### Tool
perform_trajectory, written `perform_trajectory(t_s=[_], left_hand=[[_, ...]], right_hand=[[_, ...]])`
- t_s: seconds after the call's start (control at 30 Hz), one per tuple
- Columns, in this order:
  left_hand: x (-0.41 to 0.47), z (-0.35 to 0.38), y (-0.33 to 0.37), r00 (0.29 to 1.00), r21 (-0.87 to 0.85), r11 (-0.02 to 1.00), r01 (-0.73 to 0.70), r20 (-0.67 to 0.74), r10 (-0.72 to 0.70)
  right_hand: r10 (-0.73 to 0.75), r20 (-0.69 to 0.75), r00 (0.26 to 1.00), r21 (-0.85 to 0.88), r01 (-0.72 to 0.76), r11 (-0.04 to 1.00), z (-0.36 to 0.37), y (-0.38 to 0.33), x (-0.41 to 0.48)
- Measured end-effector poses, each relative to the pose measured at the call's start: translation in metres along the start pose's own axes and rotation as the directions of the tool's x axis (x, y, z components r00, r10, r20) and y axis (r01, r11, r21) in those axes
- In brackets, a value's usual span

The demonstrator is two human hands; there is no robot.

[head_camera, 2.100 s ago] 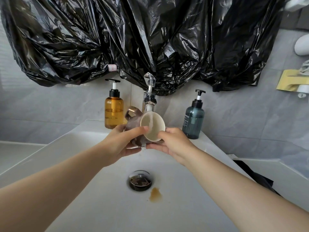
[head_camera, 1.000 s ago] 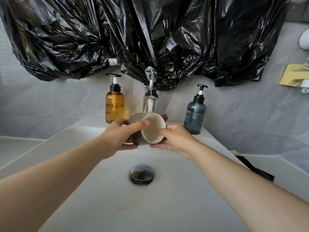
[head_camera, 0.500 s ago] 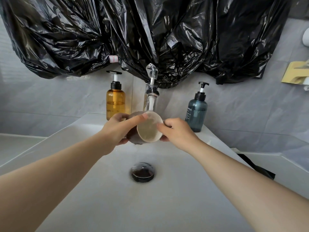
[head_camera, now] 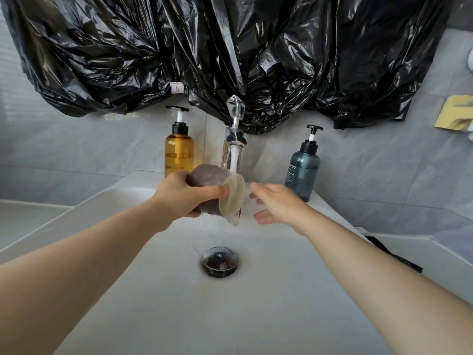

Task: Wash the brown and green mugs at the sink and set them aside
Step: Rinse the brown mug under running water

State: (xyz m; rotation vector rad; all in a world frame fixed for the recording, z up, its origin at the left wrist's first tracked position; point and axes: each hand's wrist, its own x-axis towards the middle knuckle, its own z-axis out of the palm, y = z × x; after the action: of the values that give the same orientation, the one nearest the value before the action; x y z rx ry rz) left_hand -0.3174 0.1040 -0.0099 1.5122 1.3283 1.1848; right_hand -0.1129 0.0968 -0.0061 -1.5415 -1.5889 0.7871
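White sink [head_camera: 107, 265] lies below a running tap [head_camera: 233, 147]. Left hand [head_camera: 183, 194] grips the brown mug [head_camera: 208, 181] sideways under the water. Right hand [head_camera: 277, 204] hangs just beside it, fingers relaxed.

Brown mug [head_camera: 208, 179], cream inside, tipped sideways under running water

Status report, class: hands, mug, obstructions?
Left hand grips brown mug sideways under running tap. Right hand open, apart from mug. Nothing blocking.

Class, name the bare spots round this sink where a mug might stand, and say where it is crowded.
Bare: the counter left of the sink; the basin floor nearer than the drain. Crowded: the back rim, amber bottle, tap, teal bottle.
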Motion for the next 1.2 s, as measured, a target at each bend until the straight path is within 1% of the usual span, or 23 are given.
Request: perform_trajectory(t_s=[0.07, 0.13, 0.17, 0.27, 0.37, 0.43, 0.47, 0.5, 0.53, 0.57, 0.6, 0.63, 0.67, 0.73, 0.8, 0.87, 0.93, 1.0, 1.13, 1.2], left_hand=[[-0.001, -0.005, 0.002, 0.992, 0.211, 0.974, -0.086, -0.069, 0.103], [-0.003, -0.007, 0.008, 0.967, 0.405, 0.897, -0.175, -0.100, 0.234], [-0.005, -0.009, 0.012, 0.951, 0.470, 0.855, -0.219, -0.092, 0.294], [-0.007, -0.012, 0.019, 0.912, 0.570, 0.760, -0.312, -0.047, 0.409], [-0.008, -0.015, 0.022, 0.879, 0.641, 0.685, -0.346, -0.033, 0.475], [-0.009, -0.014, 0.024, 0.862, 0.659, 0.661, -0.358, -0.038, 0.505], [-0.009, -0.014, 0.024, 0.866, 0.655, 0.672, -0.347, -0.052, 0.498], [-0.008, -0.015, 0.023, 0.880, 0.628, 0.708, -0.322, -0.077, 0.468], [-0.007, -0.015, 0.023, 0.908, 0.566, 0.776, -0.279, -0.108, 0.405], [-0.006, -0.016, 0.022, 0.942, 0.450, 0.865, -0.224, -0.127, 0.310], [-0.006, -0.016, 0.022, 0.973, 0.289, 0.944, -0.161, -0.115, 0.201], [-0.006, -0.015, 0.020, 0.992, 0.127, 0.988, -0.088, -0.080, 0.099], [-0.007, -0.013, 0.019, 0.999, 0.009, 1.000, -0.009, -0.040, 0.009], [-0.008, -0.009, 0.016, 0.996, -0.111, 0.989, 0.094, 0.018, -0.092], [-0.008, -0.005, 0.014, 0.991, -0.166, 0.977, 0.132, 0.051, -0.125], [-0.008, -0.003, 0.012, 0.990, -0.205, 0.969, 0.137, 0.064, -0.126], [-0.008, -0.002, 0.010, 0.991, -0.232, 0.965, 0.126, 0.068, -0.113], [-0.006, 0.000, 0.008, 0.993, -0.258, 0.961, 0.102, 0.080, -0.085], [-0.006, 0.001, 0.010, 0.996, -0.296, 0.955, 0.033, 0.084, -0.008], [-0.004, 0.000, 0.009, 0.999, -0.296, 0.955, 0.015, 0.054, 0.001]], right_hand=[[-0.042, -0.081, 0.996, -0.130, 0.031, 0.991, -0.004, 0.003, 0.003], [-0.084, -0.085, 0.993, -0.204, 0.065, 0.977, -0.004, 0.003, 0.001], [-0.105, -0.077, 0.992, -0.231, 0.085, 0.969, -0.003, 0.002, -0.001], [-0.171, -0.102, 0.980, -0.284, 0.136, 0.949, -0.003, -0.002, -0.003], [-0.198, -0.135, 0.971, -0.302, 0.150, 0.941, -0.005, -0.001, -0.001], [-0.193, -0.128, 0.973, -0.313, 0.145, 0.939, -0.005, -0.001, -0.002], [-0.190, -0.120, 0.974, -0.315, 0.144, 0.938, -0.005, 0.000, -0.002], [-0.190, -0.112, 0.975, -0.313, 0.146, 0.938, -0.004, 0.000, -0.002], [-0.193, -0.105, 0.976, -0.308, 0.153, 0.939, -0.004, 0.001, -0.001], [-0.198, -0.095, 0.976, -0.294, 0.162, 0.942, -0.003, 0.001, 0.000], [-0.200, -0.082, 0.976, -0.273, 0.171, 0.947, -0.003, 0.001, 0.000], [-0.200, -0.062, 0.978, -0.241, 0.180, 0.954, -0.002, 0.000, 0.000], [-0.196, -0.035, 0.980, -0.197, 0.185, 0.963, -0.001, 0.000, -0.001], [-0.171, 0.040, 0.985, -0.072, 0.173, 0.982, 0.001, -0.004, -0.004], [-0.154, 0.119, 0.981, 0.025, 0.152, 0.988, 0.005, -0.006, -0.007], [-0.147, 0.164, 0.975, 0.057, 0.139, 0.989, 0.007, -0.006, -0.008], [-0.137, 0.177, 0.975, 0.098, 0.121, 0.988, 0.009, -0.006, -0.009], [-0.124, 0.185, 0.975, 0.183, 0.090, 0.979, 0.011, -0.006, -0.010], [-0.101, 0.213, 0.972, 0.411, 0.005, 0.911, 0.017, -0.009, -0.012], [-0.091, 0.228, 0.969, 0.457, -0.024, 0.889, 0.017, -0.010, -0.013]])
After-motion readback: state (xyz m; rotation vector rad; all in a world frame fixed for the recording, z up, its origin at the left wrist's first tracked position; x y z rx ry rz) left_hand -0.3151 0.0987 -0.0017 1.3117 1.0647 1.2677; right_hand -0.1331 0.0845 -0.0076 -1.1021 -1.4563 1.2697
